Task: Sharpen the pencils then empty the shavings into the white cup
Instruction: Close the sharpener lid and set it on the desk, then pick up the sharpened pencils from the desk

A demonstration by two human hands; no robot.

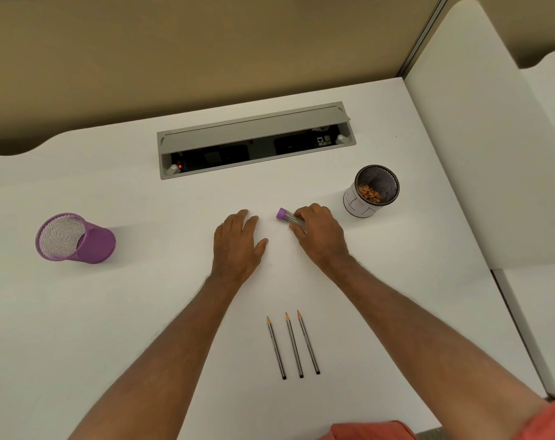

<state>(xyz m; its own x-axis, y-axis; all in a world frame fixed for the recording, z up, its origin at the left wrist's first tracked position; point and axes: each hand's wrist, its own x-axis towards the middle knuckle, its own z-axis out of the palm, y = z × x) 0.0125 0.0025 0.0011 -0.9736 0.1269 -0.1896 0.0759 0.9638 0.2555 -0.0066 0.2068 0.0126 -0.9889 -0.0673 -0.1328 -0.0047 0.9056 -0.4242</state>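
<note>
Three sharpened grey pencils (293,344) lie side by side near the front of the white desk (142,312), tips pointing away from me. My right hand (320,236) is closed around a clear tube-shaped sharpener with a purple cap (285,215), held low over the desk with the cap pointing left. My left hand (238,246) rests flat on the desk just left of it, fingers apart, holding nothing. The white cup (371,192), with a dark mesh rim, stands to the right of my right hand and holds orange-brown shavings.
A purple mesh cup (74,238) stands at the left of the desk. A grey cable hatch (254,139) with its lid up sits at the back centre. A white divider panel (492,154) borders the desk's right side.
</note>
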